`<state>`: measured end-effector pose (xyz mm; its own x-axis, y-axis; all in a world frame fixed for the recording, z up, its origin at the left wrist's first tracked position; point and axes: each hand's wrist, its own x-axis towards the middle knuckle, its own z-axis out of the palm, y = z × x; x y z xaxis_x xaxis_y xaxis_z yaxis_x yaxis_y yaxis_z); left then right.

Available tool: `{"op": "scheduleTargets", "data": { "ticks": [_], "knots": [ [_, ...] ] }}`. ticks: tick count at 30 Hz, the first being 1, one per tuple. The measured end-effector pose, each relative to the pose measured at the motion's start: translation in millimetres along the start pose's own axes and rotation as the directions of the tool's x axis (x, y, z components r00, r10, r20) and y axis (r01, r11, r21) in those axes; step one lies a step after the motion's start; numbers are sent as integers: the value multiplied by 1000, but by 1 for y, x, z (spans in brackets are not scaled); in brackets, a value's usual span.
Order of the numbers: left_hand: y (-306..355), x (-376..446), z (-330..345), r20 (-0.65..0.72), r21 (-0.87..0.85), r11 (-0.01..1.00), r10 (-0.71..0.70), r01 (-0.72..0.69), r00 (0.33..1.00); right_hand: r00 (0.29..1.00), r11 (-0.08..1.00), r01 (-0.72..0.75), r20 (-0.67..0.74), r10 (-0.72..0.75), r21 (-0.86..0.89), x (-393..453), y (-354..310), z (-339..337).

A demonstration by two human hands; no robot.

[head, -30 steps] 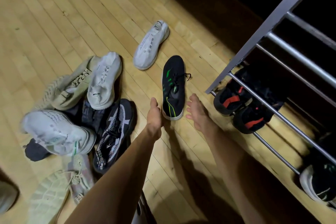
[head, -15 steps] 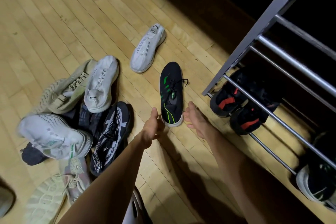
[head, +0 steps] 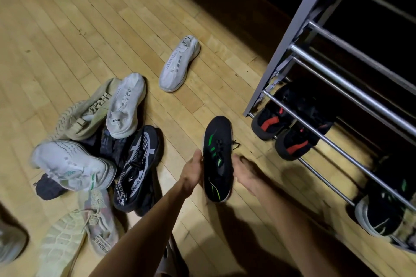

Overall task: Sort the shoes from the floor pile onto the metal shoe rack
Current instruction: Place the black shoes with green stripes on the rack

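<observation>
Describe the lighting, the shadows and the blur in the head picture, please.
Head view: warm light falls on the wooden floor, while the top right corner behind the metal shoe rack is nearly black; both forearms throw dark shadows on the boards below; the white shoe in the pile and the hands beside the black and green shoe are smeared by motion; wide-angle distortion bends the floorboards.

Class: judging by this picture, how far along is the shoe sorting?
Done: black-and-red shoes sit on the metal rack. In hand: left hand and right hand flank the black green-striped shoe. Left: the floor pile and a lone white shoe.
</observation>
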<state>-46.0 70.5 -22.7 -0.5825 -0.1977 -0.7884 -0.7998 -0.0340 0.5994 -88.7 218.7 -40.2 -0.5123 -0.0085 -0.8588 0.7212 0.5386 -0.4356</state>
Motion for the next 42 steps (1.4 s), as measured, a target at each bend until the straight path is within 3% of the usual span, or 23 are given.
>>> {"op": "scheduleTargets", "data": {
  "ticks": [4, 8, 14, 17, 26, 36, 42],
  "knots": [
    [19, 21, 4, -41, -156, 988, -13, 6, 999, 998, 990, 48, -36, -44, 132, 27, -19, 0],
    [5, 36, 7, -37, -114, 993, -33, 29, 999, 999, 977, 34, -42, -26, 211, 68, 2, 4],
    [1, 37, 17, -46, -146, 988, -62, 55, 997, 997, 941, -78, 9, 80, 330, 18, -25, 5],
    [11, 29, 15, -39, -152, 988, -9, 3, 999, 997, 898, -63, 75, 33, 435, 0, -34, -5],
    [45, -25, 29, -145, -210, 950, 205, -232, 968, 981, 947, 171, -136, -138, 273, -21, -36, -19],
    [-2, -79, 121, -59, -7, 959, 283, -284, 957, 981, 971, 93, -190, -50, 221, -49, 58, -88],
    [-9, -88, 182, 46, 102, 949, 296, -299, 954, 973, 904, -8, -205, 105, 427, -52, 110, -133]
  ]
}}
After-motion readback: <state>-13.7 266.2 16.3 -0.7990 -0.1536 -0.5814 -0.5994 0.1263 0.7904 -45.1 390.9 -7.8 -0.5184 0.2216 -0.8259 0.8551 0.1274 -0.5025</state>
